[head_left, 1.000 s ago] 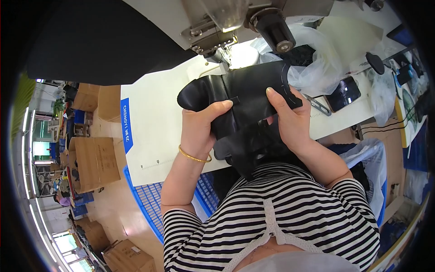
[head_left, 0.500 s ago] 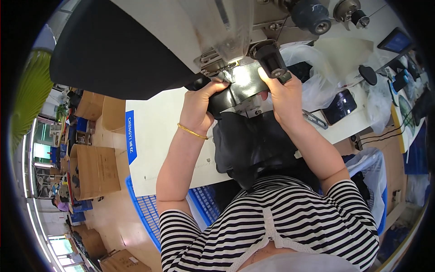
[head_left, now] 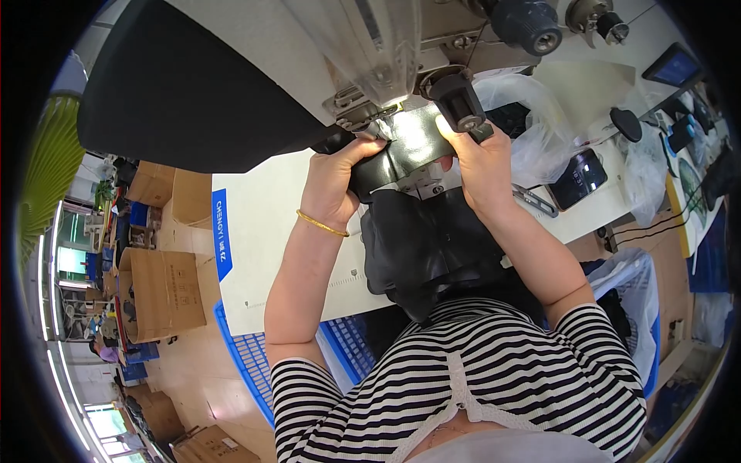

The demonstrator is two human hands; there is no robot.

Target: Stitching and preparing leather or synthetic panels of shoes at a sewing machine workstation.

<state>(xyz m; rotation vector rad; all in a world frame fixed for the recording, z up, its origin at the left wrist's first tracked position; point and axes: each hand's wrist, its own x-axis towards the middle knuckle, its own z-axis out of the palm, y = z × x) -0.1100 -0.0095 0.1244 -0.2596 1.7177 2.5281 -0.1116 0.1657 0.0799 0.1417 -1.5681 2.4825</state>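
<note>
A piece of shiny black leather-like material lies under the lit needle area of a sewing machine. My left hand grips its left edge, thumb on top and pointing at the presser foot. On the other side, my right hand pinches the material with its thumb above; its other fingers are partly hidden underneath. More of the black material hangs in folds over the table's near edge toward my lap. A small metal part of the machine shows between the two portions. The needle tip is hard to make out.
The white machine table spreads to the left. Right of my hand are metal snips, a phone and clear plastic bags. Blue baskets stand below the table; cardboard boxes sit on the floor at left.
The view has shifted very slightly. Both hands keep the same grip on the black material, with no clear movement of it under the machine.
</note>
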